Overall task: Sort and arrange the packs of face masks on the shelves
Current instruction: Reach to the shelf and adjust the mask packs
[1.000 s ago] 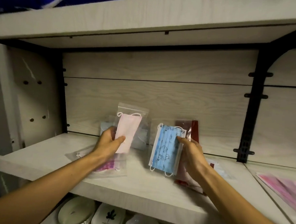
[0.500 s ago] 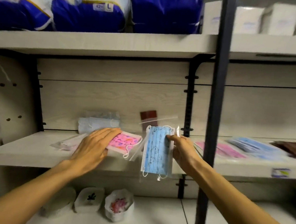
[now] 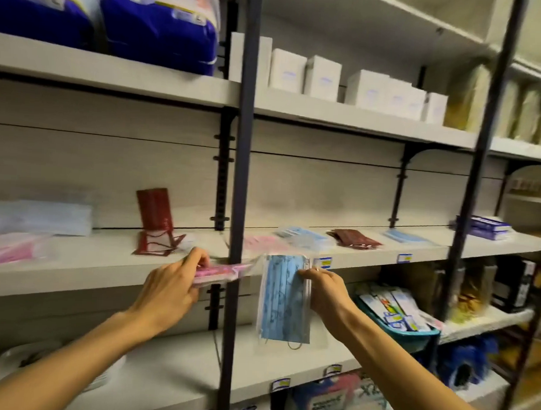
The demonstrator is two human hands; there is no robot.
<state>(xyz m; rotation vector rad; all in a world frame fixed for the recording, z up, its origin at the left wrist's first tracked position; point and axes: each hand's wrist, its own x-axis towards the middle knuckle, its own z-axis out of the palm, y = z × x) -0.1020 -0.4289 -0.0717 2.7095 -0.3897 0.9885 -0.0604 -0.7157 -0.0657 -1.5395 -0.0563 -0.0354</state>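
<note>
My left hand (image 3: 172,286) grips a pink mask pack (image 3: 220,271) at the front edge of the middle shelf (image 3: 80,273), beside the dark upright post (image 3: 239,203). My right hand (image 3: 324,289) pinches the right edge of a blue mask pack (image 3: 281,299), which hangs upright in front of the shelf. On the shelf lie a pink pack (image 3: 8,249) at far left, a pale blue stack (image 3: 39,217), dark red packs (image 3: 155,220), and right of the post pink (image 3: 264,243), blue (image 3: 305,235), dark red (image 3: 353,239) and blue (image 3: 407,237) packs.
Blue bulk packages (image 3: 159,26) and white boxes (image 3: 319,77) fill the upper shelf. A teal bin of small boxes (image 3: 395,314) sits lower right. White dishes (image 3: 10,366) lie on the lower shelf at left. A second post (image 3: 480,184) stands at right.
The view has swung right and pulled back. My left hand has picked the pink pack off the shelf and carried it rightward to the post. The blue pack moved right with my right hand.
</note>
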